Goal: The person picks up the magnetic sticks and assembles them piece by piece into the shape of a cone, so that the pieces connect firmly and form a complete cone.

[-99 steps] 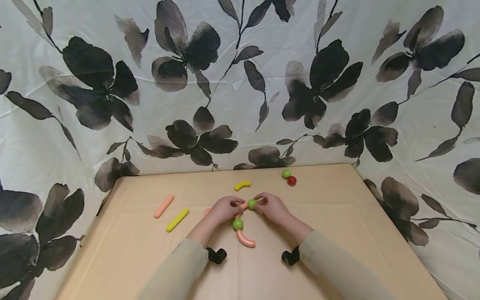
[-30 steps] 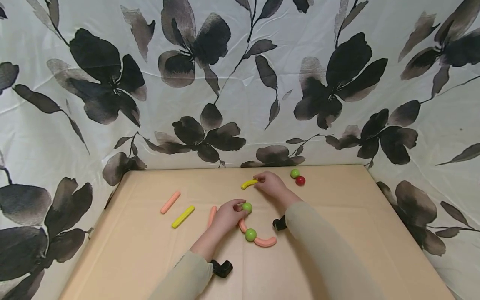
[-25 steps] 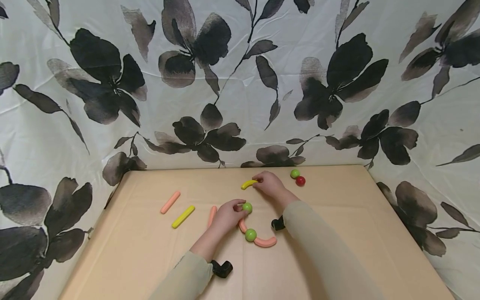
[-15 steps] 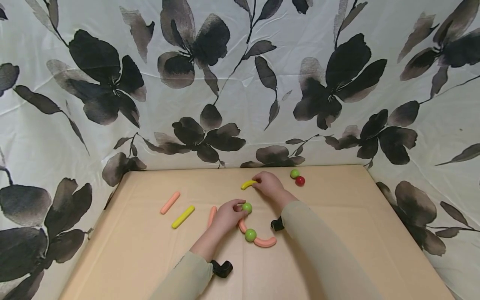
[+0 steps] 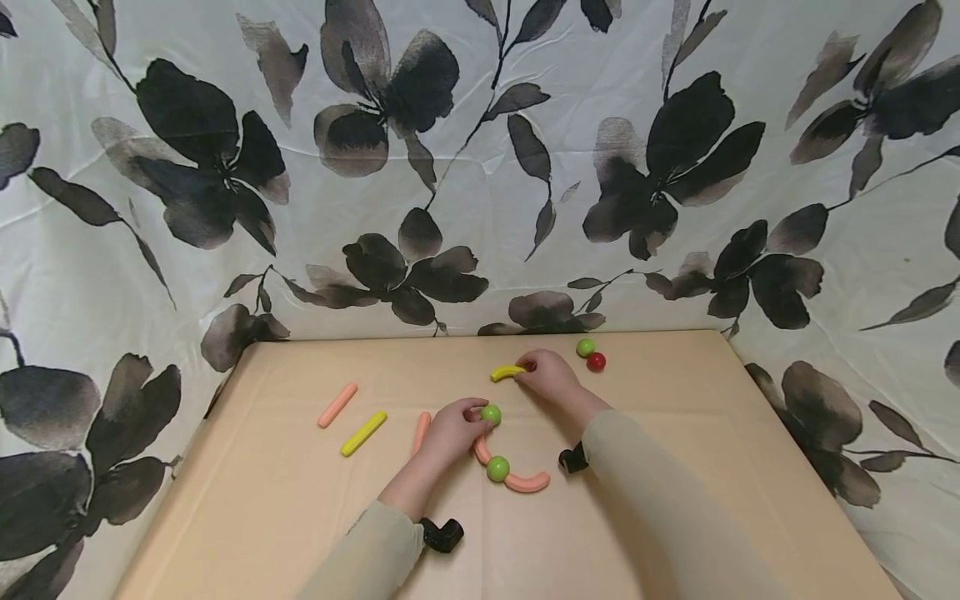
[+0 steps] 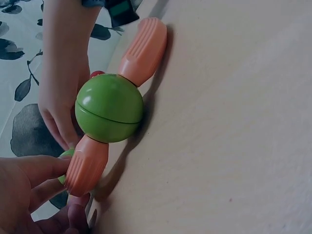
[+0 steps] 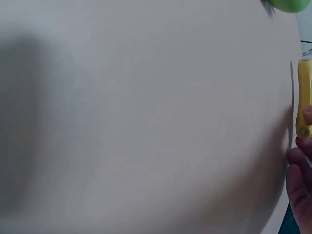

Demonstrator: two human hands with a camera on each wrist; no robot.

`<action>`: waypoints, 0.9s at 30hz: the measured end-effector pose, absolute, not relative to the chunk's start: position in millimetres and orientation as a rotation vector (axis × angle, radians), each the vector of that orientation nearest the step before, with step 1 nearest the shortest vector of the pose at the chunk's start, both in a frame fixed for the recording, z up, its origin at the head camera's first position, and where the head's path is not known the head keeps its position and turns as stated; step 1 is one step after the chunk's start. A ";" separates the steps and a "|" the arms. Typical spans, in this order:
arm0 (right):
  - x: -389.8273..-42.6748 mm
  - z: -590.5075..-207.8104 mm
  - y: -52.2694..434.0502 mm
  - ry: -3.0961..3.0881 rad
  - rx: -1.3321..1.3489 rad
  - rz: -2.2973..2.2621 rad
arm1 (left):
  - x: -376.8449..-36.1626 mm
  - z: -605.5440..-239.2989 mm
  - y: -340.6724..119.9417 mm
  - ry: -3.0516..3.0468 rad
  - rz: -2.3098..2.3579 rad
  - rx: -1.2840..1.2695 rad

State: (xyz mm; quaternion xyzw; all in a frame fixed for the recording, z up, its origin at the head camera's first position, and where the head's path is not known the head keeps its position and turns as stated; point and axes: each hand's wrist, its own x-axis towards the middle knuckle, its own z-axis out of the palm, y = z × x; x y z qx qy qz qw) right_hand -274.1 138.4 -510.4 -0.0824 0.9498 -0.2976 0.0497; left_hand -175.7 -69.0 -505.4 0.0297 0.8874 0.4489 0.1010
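In the head view my left hand (image 5: 453,432) pinches the upper green ball (image 5: 491,415) of a small chain. Below that ball come a curved pink stick (image 5: 482,451), a lower green ball (image 5: 498,469) and another curved pink stick (image 5: 527,482). The left wrist view has the lower green ball (image 6: 109,108) close up between the two pink sticks, with fingers at the near one's end. Farther back, my right hand (image 5: 555,379) grips a curved yellow stick (image 5: 507,372) by one end. A metal dot shows on this yellow stick (image 7: 304,92) in the right wrist view.
Straight pink (image 5: 337,405) and yellow (image 5: 363,433) sticks lie at the left. Another pink stick (image 5: 422,429) is partly hidden by my left arm. A green ball (image 5: 586,347) and a red ball (image 5: 596,362) touch near the table's back edge. Floral cloth (image 5: 525,200) hangs behind.
My right hand has left the upper green ball and taken hold of the curved yellow stick. It has just shifted slightly right with it. The chain's lower end has swung right; my left hand still holds on.
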 end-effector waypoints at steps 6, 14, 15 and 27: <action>-257.8 -502.7 151.4 2.884 -0.229 -0.922 | -175.3 -504.5 -68.8 2.615 1.343 0.088; -232.1 -506.1 154.9 2.855 -0.247 -0.974 | -175.4 -505.2 -68.9 2.609 1.349 0.047; -229.9 -507.2 154.1 2.857 -0.257 -0.973 | -175.1 -505.2 -69.0 2.614 1.348 0.046; -219.4 -511.9 148.2 2.850 -0.274 -0.997 | -174.7 -504.7 -67.5 2.625 1.347 0.052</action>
